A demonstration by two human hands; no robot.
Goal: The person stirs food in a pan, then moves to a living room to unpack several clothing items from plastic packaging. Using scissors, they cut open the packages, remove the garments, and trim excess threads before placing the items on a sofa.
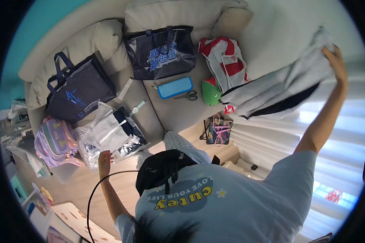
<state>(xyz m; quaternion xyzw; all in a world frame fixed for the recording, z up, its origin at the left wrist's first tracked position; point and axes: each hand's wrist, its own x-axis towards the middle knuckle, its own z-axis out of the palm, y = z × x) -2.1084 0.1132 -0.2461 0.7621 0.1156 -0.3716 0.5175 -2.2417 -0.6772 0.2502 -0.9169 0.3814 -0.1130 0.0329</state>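
My right hand (337, 62), raised at the far right, grips one end of a grey garment (289, 79) with a black panel along its edge. The garment stretches down leftward to the sofa's right end. By its lower end lie a green plush toy (210, 93) and a red, white and grey garment (228, 62). My left hand (105, 159) is held low at the left with fingers loosely bent and nothing in it. Nearest to it is a clear plastic bag (89, 136) with folded white and navy clothing (114, 129) on the sofa seat.
On the sofa (182, 114) are two navy tote bags, one upright (161, 54), one leaning (82, 88). A blue pencil case (175, 88), scissors (190, 95), a watch (137, 107) and a purple backpack (57, 139) lie there too. A patterned bag (219, 130) is on the floor. White curtains (267, 133) hang right.
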